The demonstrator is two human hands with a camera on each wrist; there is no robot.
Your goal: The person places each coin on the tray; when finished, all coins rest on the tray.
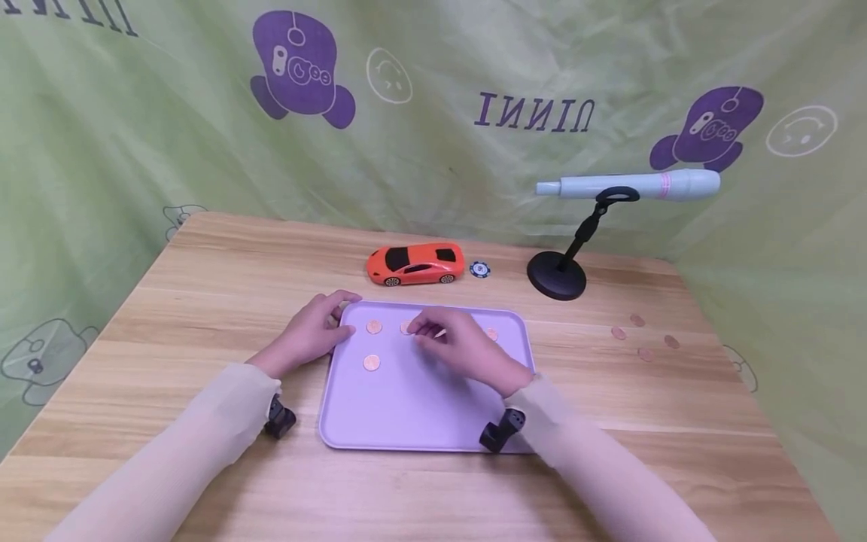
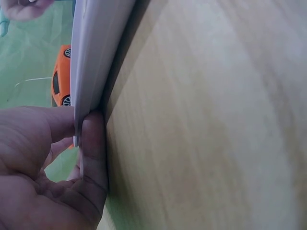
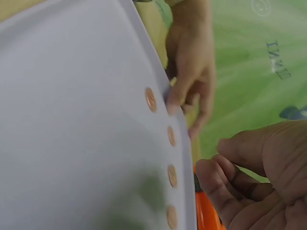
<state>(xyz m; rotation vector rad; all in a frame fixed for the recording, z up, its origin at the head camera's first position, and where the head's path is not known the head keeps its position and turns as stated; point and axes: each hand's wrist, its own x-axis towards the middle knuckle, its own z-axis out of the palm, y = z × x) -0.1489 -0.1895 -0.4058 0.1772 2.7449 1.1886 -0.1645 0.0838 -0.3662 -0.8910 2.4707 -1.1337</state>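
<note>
A lavender tray (image 1: pixel 427 421) lies on the table with several copper coins on it. My left hand (image 1: pixel 314 331) grips its far left corner; the thumb is over the rim (image 2: pixel 76 124) and a finger curls beneath it. My right hand (image 1: pixel 467 348) hovers above the far part of the tray, fingers loosely bent. Just by its fingertips lies one coin (image 1: pixel 406 327), partly covered by them. In the right wrist view the coins line the far side, one coin (image 3: pixel 151 99) set apart from that row. No coin shows between the right fingers.
Behind the tray stand an orange toy car (image 1: pixel 415 264) and a poker chip (image 1: pixel 480 269). A light blue microphone (image 1: pixel 623 185) rests on a black stand (image 1: pixel 558 276) at the back right. More coins, among them one coin (image 1: pixel 644 354), lie on the wooden table (image 1: pixel 609 406) to the right.
</note>
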